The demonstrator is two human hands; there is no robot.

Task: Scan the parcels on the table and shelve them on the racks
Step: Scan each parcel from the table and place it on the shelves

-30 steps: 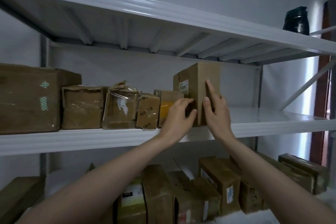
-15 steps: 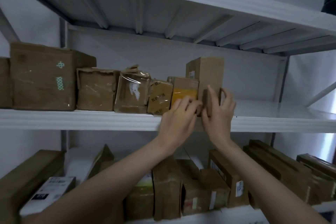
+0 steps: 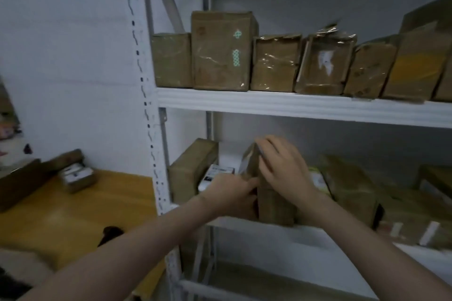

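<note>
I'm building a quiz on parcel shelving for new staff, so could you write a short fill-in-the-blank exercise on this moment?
1. Both hands are on a brown parcel standing on the ____ shelf.
2. The box with green markings sits on the ____ shelf.
3. The table left of the rack has a ____ top.
4. The right hand rests on the parcel's ____.

Missing words: lower; upper; yellow; top

Two forearms enter from the bottom of the frame, both bare from the lower edge up to the wrists, with no sleeve showing. The left hand [image 3: 230,193] and the right hand [image 3: 283,168] are bare too: no glove, ring, watch or wristband shows. The picture is motion-blurred, so the fingers [image 3: 269,146] show no finer detail.
</note>
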